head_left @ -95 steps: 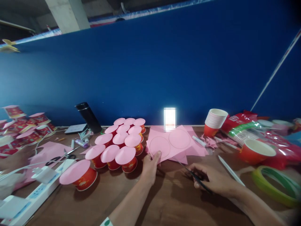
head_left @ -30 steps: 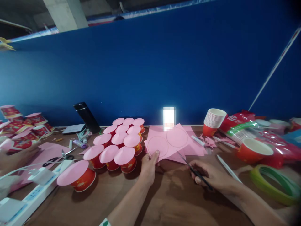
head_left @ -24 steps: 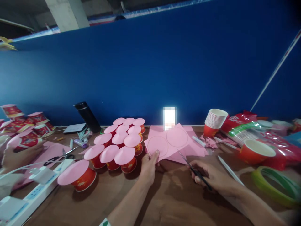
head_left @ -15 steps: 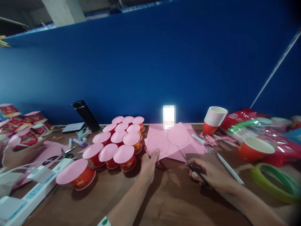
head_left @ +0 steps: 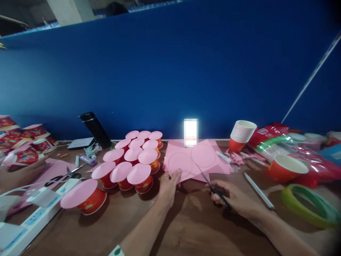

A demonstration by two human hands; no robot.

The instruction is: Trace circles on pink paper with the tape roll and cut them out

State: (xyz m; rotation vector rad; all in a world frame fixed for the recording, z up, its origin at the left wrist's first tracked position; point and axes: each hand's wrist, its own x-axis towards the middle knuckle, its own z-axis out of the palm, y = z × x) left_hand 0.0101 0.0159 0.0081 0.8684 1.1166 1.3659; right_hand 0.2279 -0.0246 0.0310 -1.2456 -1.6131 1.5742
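Observation:
My left hand (head_left: 170, 183) pinches the near edge of a pink paper sheet (head_left: 180, 164), thumb on top. Two circles are drawn side by side on that sheet. Black scissors (head_left: 217, 192) are gripped in my right hand (head_left: 229, 197), their blades meeting the paper between the two circles. More pink sheets (head_left: 221, 167) lie beneath and behind. To the left of my left hand stand several upturned red paper cups (head_left: 144, 185), each topped with a pink paper disc (head_left: 139, 173).
Right: stacked cups (head_left: 243, 133), a white pen (head_left: 258, 190), a single cup (head_left: 287, 169), green tape (head_left: 309, 206), plastic-wrapped cups (head_left: 277, 142). Left: a black flask (head_left: 95, 129), a power strip (head_left: 39, 217), other scissors (head_left: 71, 172), and another person's hand (head_left: 23, 174) near more cups. A blue partition (head_left: 170, 71) stands behind.
The scissors have moved slightly left and up, their blades further into the sheet between the circles. My left hand keeps its pinch. The view has shifted a little.

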